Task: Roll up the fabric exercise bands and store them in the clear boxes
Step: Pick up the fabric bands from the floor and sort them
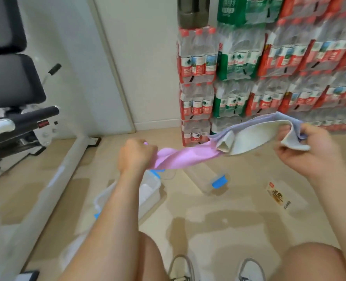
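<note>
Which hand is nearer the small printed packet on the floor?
Right. The right hand, gripping the pale band, is raised almost above the packet; the left hand, gripping the pink band, is well off to its left.

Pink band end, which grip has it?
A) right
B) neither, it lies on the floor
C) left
C: the left grip is curled round the end of the pink band, held up in the air, while the right grip holds the lavender-and-white band.
</note>
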The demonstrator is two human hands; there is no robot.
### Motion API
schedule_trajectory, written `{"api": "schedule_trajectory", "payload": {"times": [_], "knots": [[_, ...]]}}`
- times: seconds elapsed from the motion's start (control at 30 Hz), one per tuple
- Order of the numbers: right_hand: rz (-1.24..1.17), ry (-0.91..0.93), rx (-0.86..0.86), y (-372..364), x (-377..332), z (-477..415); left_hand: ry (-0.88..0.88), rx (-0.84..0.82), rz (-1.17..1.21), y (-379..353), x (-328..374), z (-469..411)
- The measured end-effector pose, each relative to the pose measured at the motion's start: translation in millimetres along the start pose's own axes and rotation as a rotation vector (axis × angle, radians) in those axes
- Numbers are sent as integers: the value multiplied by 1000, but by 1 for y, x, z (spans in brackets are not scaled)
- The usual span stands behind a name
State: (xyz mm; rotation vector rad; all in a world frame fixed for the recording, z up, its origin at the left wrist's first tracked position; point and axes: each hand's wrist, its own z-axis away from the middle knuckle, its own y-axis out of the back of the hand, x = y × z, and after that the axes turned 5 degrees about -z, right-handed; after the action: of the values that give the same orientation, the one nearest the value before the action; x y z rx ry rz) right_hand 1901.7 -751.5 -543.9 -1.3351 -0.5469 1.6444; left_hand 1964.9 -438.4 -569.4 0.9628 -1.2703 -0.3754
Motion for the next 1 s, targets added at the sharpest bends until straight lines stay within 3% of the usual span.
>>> {"api": "schedule_trajectory", "payload": {"times": [0.07,0.13,0.2,0.23,0.3,0.33,0.4,0.47,0.63,0.7,0.8,1.0], "knots": [[-108,-14,-83,-2,-2,3,-14,2,-209,0,-7,-3],[-169,17,-136,-2,-9,7,30,79,-199,5,-19,-8],[-34,65,-112,-2,-13,8,50,119,-97,10,-27,-8],[171,101,-58,-1,-11,7,36,76,-19,11,-27,-5],[857,186,47,-2,-1,6,-2,-127,113,10,-18,4],[1171,203,34,-2,6,4,-4,-275,152,10,-14,8],[1502,160,-63,0,18,-2,-32,-531,172,9,-13,8],[1590,124,-126,-3,26,-1,-89,-621,182,10,-18,3],[1757,8,-218,-3,43,-2,-152,-490,-97,-1,-26,-9],[1770,-7,-243,-1,46,-4,-130,-460,-216,-10,-24,-12],[1751,-15,-284,-5,48,-2,-254,-474,-402,-23,-23,-13],[1744,45,-325,-20,92,-3,-347,-583,-553,-64,-69,-14]]}}
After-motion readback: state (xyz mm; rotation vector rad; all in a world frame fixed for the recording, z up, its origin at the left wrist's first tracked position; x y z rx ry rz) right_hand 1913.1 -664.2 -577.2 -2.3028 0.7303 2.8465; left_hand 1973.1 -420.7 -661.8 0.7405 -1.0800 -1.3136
